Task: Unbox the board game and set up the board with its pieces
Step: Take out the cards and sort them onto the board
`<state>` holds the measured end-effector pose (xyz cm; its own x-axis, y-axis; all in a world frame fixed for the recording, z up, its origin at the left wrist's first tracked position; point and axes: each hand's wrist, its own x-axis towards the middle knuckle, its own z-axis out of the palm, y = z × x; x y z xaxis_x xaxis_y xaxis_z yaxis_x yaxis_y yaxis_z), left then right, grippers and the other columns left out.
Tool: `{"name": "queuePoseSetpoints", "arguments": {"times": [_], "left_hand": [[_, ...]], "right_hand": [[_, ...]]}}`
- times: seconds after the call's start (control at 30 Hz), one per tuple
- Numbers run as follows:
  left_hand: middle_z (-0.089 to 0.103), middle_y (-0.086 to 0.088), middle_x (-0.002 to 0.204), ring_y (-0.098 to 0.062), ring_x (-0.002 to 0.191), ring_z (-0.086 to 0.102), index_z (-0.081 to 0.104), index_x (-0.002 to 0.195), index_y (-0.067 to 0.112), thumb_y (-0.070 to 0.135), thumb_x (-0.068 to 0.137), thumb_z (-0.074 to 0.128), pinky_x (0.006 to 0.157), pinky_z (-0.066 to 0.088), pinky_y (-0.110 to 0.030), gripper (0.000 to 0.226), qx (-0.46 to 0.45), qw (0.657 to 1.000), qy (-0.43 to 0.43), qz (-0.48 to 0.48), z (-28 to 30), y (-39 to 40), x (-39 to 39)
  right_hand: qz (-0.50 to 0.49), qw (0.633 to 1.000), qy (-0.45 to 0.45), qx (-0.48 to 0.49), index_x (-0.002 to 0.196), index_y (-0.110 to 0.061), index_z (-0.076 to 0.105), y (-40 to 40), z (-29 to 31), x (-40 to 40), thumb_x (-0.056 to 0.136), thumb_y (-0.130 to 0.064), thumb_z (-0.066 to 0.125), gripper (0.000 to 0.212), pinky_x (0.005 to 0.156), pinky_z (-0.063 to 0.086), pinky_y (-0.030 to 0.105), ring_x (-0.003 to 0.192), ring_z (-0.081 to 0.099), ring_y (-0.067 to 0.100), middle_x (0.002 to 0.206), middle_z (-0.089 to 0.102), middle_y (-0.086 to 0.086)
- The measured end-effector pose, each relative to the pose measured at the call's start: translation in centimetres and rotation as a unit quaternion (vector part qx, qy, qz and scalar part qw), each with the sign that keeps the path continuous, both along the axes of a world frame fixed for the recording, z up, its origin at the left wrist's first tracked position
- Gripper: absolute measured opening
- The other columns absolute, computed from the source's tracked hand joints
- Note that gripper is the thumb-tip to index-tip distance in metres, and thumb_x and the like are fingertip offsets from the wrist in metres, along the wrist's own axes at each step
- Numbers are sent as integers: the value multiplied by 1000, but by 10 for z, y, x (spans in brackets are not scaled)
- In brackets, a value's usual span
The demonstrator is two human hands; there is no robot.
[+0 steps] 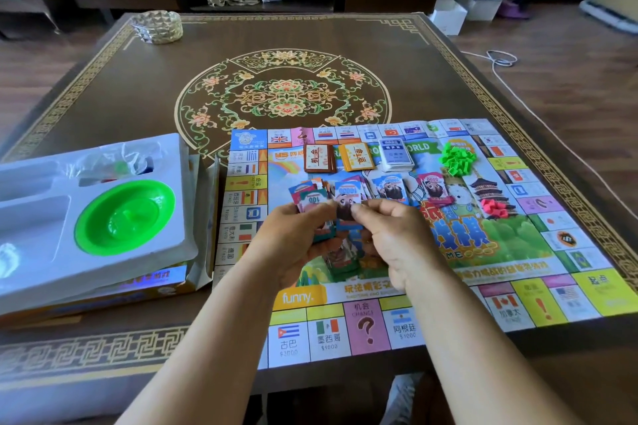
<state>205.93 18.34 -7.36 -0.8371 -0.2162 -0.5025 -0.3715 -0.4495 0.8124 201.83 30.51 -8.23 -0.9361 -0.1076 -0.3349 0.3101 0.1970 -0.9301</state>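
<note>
Dark patterned desk carries your unfolded paper game board, lower right of frame. Your left hand grips a fan of small play-money notes; your right hand pinches one (mid-frame). Loose notes could slip and muddle the sorted piles.

Two bare forearms reach in from the lower edge of the head view, with no sleeve, cuff or glove to be seen on either. The left hand and the right hand carry no watch, bracelet or band at the wrist, and the fingers that show have short, plain nails; whether a ring sits on any finger cannot be told, since several fingers are hidden. Below the right forearm, at the frame's bottom edge, lies a patch of pale grey-blue cloth, too small and blurred to say which garment it is.
</note>
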Motion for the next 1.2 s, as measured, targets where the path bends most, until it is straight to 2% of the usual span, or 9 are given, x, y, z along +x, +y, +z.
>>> {"name": "queuePoseSetpoints", "arguments": {"times": [0.13,0.3,0.5,0.6,0.73,0.83,0.97,1.07,1.2], "left_hand": [[68,-13,90,-22,75,68,59,91,2,2,95,48,62,58,-28,12,-6,1000,-18,4,-3,-1,-2],[66,-13,92,-20,74,68,59,92,2,5,94,53,56,59,-25,7,-14,999,-25,17,-6,4,-2],[69,-14,88,-17,65,71,59,97,2,9,93,56,57,58,-23,8,2,1000,-6,19,-7,17,-9],[68,-13,83,-19,69,71,57,92,4,10,94,55,61,58,-25,7,8,1000,2,19,-6,24,-15],[64,-13,82,-19,69,69,54,88,3,5,96,50,62,58,-25,9,23,1000,1,20,-4,29,-22],[65,-13,77,-15,60,69,55,87,2,2,96,48,58,58,-23,11,33,999,5,25,-3,28,-23],[66,-15,81,-20,69,67,58,89,1,3,94,52,55,57,-20,8,30,999,4,31,-3,28,-22],[66,-12,77,-20,68,67,60,86,2,5,91,57,55,57,-20,7,30,999,9,34,-2,29,-20],[69,-9,72,-15,60,69,63,82,3,4,88,62,51,55,-19,6,31,999,22,27,-2,29,-18]], "right_hand": [[-7,1000,-11,-2,75,-20,63,8,-1,-3,85,-19,69,12,43,41,18,57,50,9,68,60,-3],[2,1000,6,14,72,-19,62,5,-3,-1,82,-18,71,14,49,41,24,56,50,10,66,59,-3],[-27,997,44,57,72,-17,61,13,6,-18,83,-21,70,15,48,42,27,42,48,7,59,57,-1],[-72,990,79,94,69,-19,59,25,6,-40,83,-22,70,18,56,49,33,53,53,14,62,59,0],[-90,969,108,204,63,-22,57,37,-1,-72,82,-25,70,22,73,58,43,72,67,28,75,69,7],[-77,958,88,262,64,-21,57,35,-7,-83,82,-24,70,23,74,57,39,79,69,28,87,72,9],[-49,945,82,313,75,-15,64,30,-8,-85,81,-28,72,17,64,45,27,75,63,24,83,68,6],[-35,956,103,271,81,-16,63,30,1,-74,85,-31,66,15,66,43,28,76,58,21,79,63,0],[20,997,37,70,79,-15,62,29,18,-36,83,-35,69,21,60,41,25,62,53,9,68,59,-6]]}}
